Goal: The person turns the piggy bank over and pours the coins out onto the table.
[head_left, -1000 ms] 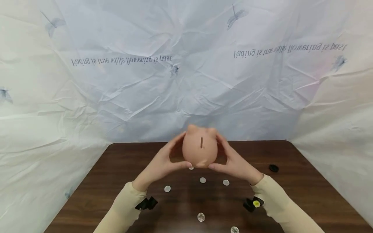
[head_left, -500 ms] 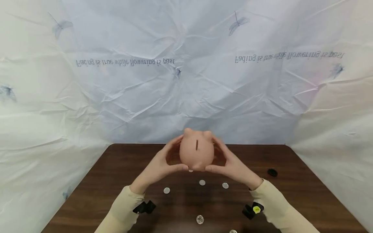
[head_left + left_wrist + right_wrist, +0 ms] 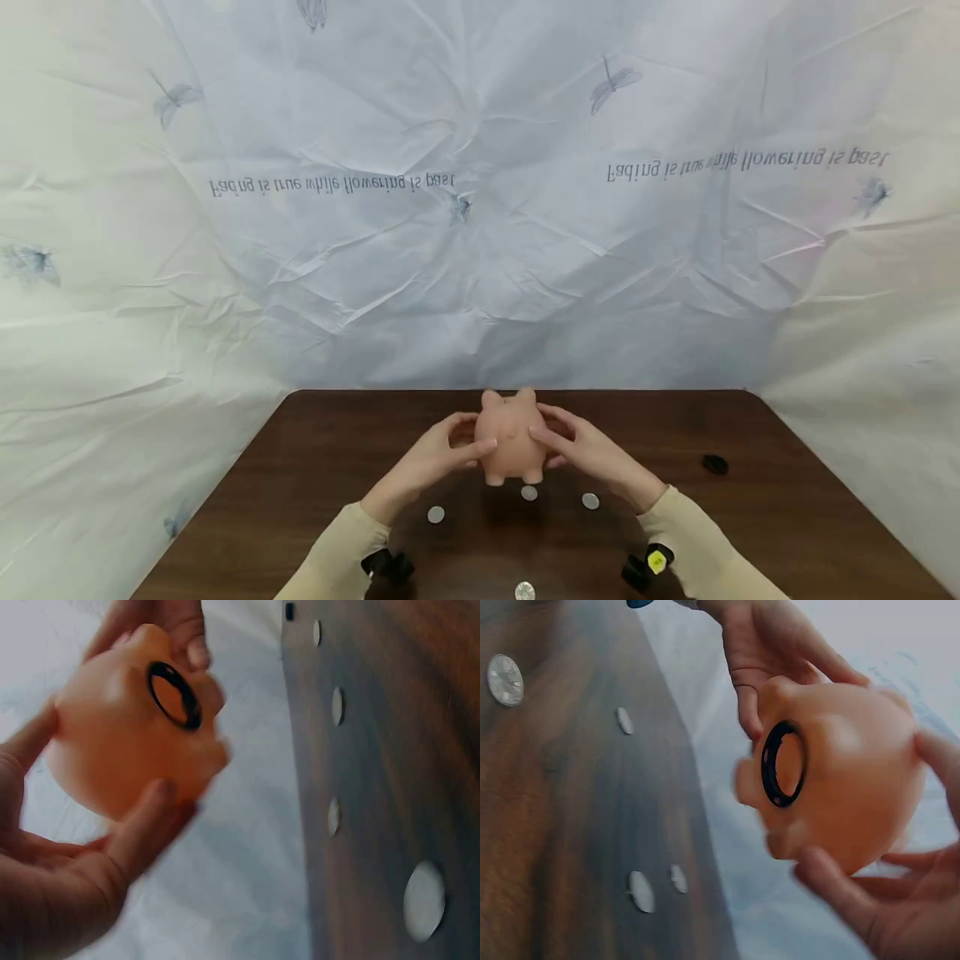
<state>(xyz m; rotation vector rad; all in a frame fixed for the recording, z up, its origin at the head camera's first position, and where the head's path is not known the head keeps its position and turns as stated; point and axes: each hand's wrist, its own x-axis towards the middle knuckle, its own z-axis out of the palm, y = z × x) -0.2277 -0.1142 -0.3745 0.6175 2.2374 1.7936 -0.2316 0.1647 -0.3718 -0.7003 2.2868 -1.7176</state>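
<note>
A pink piggy bank (image 3: 512, 446) is held up over the table between both hands, its ears upward and its feet downward in the head view. My left hand (image 3: 442, 454) grips its left side, thumb on the near face. On the other side my right hand (image 3: 588, 450) holds it in the same way. Both wrist views show the belly of the piggy bank (image 3: 112, 742) with a black-ringed round hole (image 3: 784, 763). The coin slot on its back is hidden now.
Several silver coins lie on the dark wooden table (image 3: 352, 467), among them one coin (image 3: 436, 514) near the left wrist and another coin (image 3: 590, 501) near the right. A black oval plug (image 3: 716, 464) lies at right. White printed sheeting (image 3: 480, 275) hangs behind and at the sides.
The hands have tilted the piggy bank: its slot has gone from the head view and its feet now show. The whole scene sits lower in the head view.
</note>
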